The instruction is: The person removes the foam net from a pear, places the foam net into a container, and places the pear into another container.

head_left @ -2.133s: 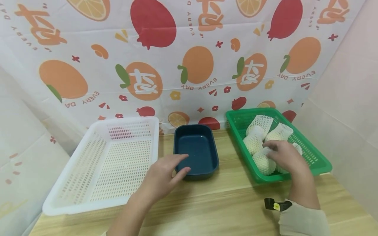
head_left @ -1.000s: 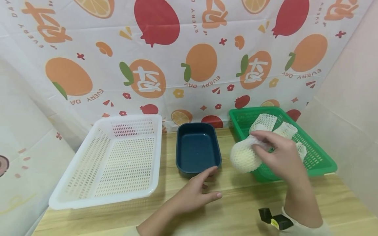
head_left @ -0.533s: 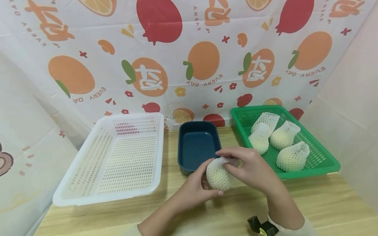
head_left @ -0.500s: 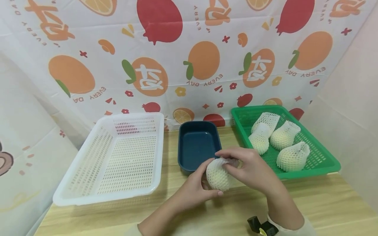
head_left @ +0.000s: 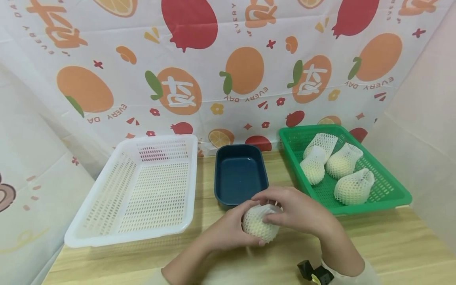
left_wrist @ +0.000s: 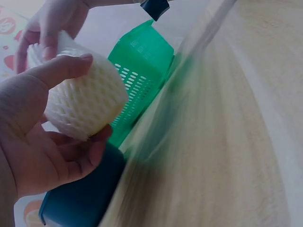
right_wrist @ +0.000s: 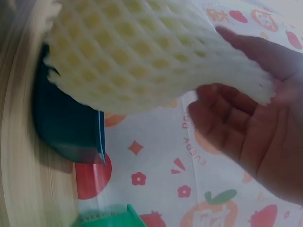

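Observation:
A pale yellowish round fruit in a white foam net (head_left: pixel 258 225) is held between both hands, just above the table in front of the blue tray. My left hand (head_left: pixel 228 229) grips its left side, thumb and fingers curled round it, as the left wrist view (left_wrist: pixel 90 94) also shows. My right hand (head_left: pixel 303 209) has its thumb and fingers about the gathered end of the net (right_wrist: pixel 236 68). The netting hides the fruit's skin, so I cannot tell its kind.
At the right, a green basket (head_left: pixel 399 196) holds several more netted fruits (head_left: pixel 354 188). A dark blue tray (head_left: pixel 240 176) stands at the middle, close beyond the hands. On the left stands a white plastic basket (head_left: pixel 153 198). A fruit-print cloth (head_left: pixel 213 130) hangs behind.
My right hand has lifted a netted fruit from the green basket and brought it left to my left hand, which moved right and took hold of it. Lately both have lowered slightly.

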A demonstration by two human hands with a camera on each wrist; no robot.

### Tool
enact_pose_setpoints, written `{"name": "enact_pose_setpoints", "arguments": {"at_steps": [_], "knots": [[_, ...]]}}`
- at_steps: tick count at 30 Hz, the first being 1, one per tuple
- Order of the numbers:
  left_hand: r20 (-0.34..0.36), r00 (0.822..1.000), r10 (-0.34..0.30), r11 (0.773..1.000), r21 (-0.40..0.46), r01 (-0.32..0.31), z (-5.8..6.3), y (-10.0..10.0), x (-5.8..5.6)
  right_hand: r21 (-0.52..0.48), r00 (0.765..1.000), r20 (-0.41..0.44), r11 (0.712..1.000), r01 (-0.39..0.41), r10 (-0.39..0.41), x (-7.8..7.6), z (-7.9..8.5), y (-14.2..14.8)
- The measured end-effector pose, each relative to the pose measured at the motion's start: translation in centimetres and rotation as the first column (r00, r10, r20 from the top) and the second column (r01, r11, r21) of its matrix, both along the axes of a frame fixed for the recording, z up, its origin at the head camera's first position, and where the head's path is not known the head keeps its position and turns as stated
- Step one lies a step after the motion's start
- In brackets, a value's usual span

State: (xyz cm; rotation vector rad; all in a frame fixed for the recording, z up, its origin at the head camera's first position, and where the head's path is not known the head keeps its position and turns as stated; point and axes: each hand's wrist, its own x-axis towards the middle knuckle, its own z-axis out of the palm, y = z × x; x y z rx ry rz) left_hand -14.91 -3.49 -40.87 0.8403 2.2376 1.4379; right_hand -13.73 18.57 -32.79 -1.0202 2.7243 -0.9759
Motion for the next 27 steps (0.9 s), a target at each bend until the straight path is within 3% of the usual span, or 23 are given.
{"name": "enact_pose_setpoints", "arguments": {"at_steps": [6,13,19,27], "knots": [[0.007,1.0,0.001,0.994,-0.112,0.0,0.2,-0.4,-0.1,0.119,0.993,0.105,0.992,0.046,-0.059,-0.3,0.0,0.3],[0.013,1.0,-0.019,0.983,-0.182,0.021,0.1,-0.7,-0.3,0.139,0.965,0.254,0.99,0.03,-0.065,-1.0,-1.0,-0.3],[-0.031,0.999,-0.004,0.977,-0.215,-0.003,-0.2,-1.1,-0.6,0.161,0.962,0.265,0.987,0.026,-0.068,-1.6,-2.1,-0.8],[-0.031,0.999,-0.015,0.983,-0.181,0.009,-0.6,-0.9,-0.9,0.186,0.966,0.252,0.982,0.011,-0.058,-2.1,-2.9,-1.0]]}}
